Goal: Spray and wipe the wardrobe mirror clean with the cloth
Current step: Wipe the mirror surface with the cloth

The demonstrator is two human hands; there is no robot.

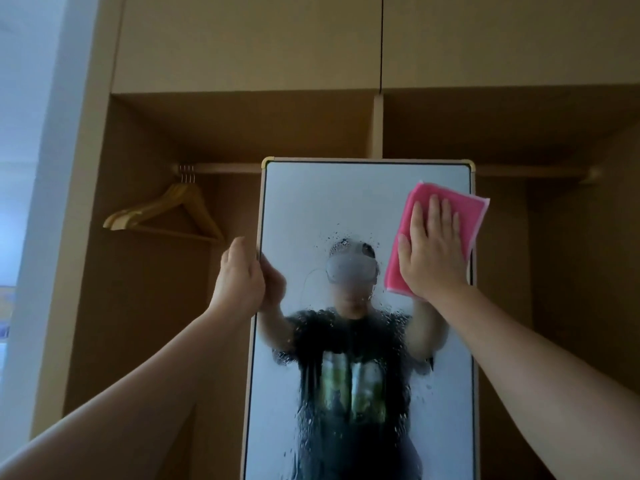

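**Inspector:** Fittings in the left bay?
**Assistant:** Several wooden hangers (149, 206), bunched together, hooked on the wooden rail (225, 168) near its left end.
**Inspector:** Above that?
**Assistant:** Two plain upper doors (249, 43), both closed, with a dark seam between them.
**Inspector:** Structure?
**Assistant:** One upright divider (377, 126) separates the two open bays. A pale wall (41, 133) stands at far left.

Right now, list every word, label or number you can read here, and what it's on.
None readable.
Shirt print reflected in the mirror: blurred by spray droplets, unreadable.
Small mark above the reflected headset: too small to read.
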